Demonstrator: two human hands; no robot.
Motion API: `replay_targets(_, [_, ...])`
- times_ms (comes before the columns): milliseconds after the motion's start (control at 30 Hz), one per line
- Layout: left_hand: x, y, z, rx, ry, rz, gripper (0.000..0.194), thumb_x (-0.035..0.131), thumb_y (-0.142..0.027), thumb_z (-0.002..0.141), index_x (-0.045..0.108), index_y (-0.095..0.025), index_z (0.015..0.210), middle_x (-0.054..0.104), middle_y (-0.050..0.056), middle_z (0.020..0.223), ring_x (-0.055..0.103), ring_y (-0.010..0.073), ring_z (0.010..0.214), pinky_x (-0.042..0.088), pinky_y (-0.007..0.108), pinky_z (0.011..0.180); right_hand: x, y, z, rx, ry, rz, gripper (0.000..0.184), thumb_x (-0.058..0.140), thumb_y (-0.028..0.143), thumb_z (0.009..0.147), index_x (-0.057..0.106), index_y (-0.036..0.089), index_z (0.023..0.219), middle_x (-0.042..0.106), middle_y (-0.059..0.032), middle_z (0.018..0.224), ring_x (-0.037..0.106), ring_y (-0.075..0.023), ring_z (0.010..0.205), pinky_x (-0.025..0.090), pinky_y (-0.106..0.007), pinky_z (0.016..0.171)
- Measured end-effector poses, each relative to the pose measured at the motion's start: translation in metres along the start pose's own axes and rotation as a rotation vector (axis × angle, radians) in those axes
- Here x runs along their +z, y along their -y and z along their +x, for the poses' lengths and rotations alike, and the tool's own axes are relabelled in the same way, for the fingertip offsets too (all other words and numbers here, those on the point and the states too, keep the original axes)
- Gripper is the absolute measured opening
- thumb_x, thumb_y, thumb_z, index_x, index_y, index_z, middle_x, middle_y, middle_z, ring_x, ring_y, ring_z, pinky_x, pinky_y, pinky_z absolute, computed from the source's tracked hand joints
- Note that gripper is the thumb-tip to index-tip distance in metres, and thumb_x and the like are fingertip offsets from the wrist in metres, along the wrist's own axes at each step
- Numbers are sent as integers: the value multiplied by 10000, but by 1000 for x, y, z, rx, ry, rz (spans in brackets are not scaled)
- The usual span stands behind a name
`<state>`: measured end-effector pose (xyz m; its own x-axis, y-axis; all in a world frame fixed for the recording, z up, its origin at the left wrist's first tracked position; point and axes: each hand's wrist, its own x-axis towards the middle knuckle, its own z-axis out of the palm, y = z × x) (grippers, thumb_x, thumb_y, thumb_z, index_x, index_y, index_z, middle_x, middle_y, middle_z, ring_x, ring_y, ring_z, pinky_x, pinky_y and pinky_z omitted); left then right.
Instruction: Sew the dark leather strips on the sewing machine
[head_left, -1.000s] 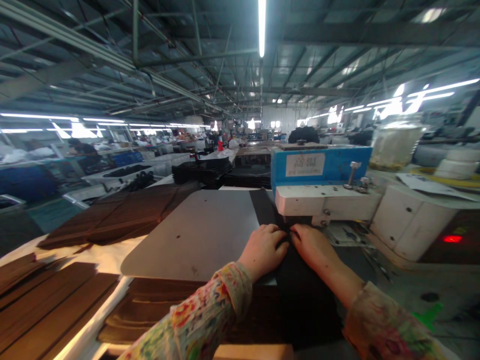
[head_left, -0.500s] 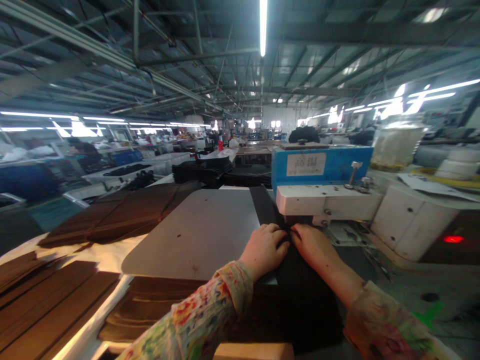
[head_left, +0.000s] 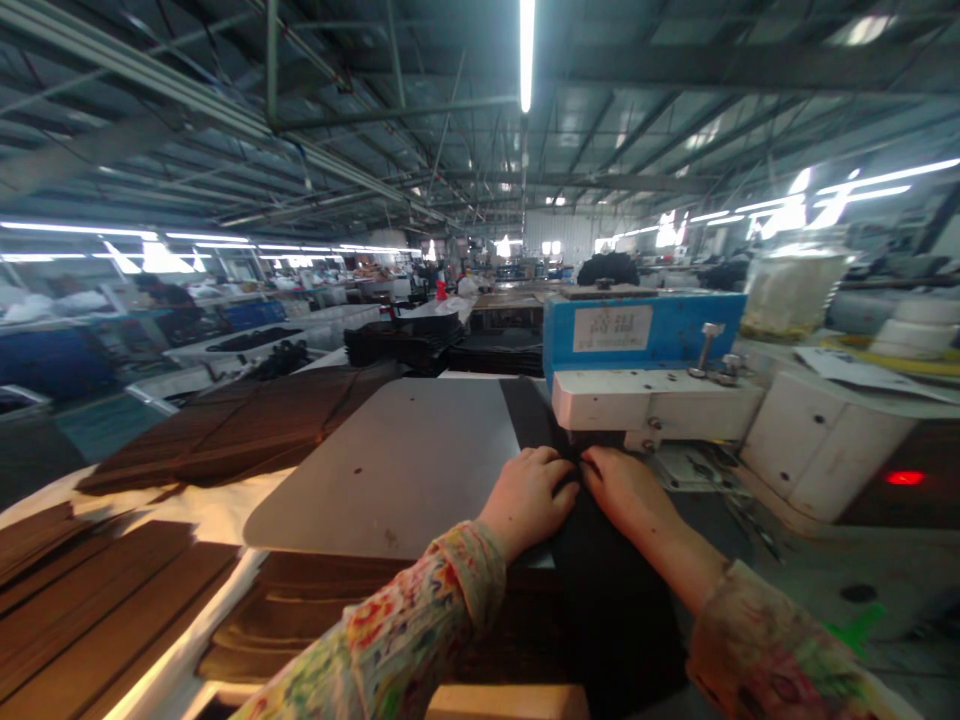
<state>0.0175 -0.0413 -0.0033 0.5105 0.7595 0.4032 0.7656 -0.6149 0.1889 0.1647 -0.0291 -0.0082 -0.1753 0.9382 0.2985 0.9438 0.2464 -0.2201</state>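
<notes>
A long dark strip of material (head_left: 600, 580) runs over the grey work plate (head_left: 405, 470) and under the white and blue machine head (head_left: 645, 380). My left hand (head_left: 529, 497) and my right hand (head_left: 626, 492) lie side by side on the strip just in front of the machine head. Both have their fingers curled and pressed down on the strip, fingertips nearly touching each other. The strip continues beyond the machine as a dark band (head_left: 525, 410).
Stacks of brown pieces (head_left: 225, 430) lie left of the plate, and more brown pieces (head_left: 97, 600) sit at the near left. White machine housing (head_left: 825, 440) with a red light (head_left: 904, 478) stands right. Other workers and benches fill the hall behind.
</notes>
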Motion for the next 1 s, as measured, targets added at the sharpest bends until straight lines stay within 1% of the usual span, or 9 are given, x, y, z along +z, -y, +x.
replay_targets(500, [1,1,0,11,-6,4,249,452,-319,827,600,-213,997,574,36,1002,511,180,916,435,303,829,0,1,-1,2,-4,-15,211,401,181,828,598,159,900,658,-77,891,609,-192,813,397,-266,672])
replay_targets(1000, [1,1,-1,8,-5,1,248,456,-323,825,599,-214,995,570,35,1010,508,184,915,434,309,825,0,1,0,1,10,-18,211,396,184,834,592,155,906,652,-81,901,601,-179,832,389,-257,689])
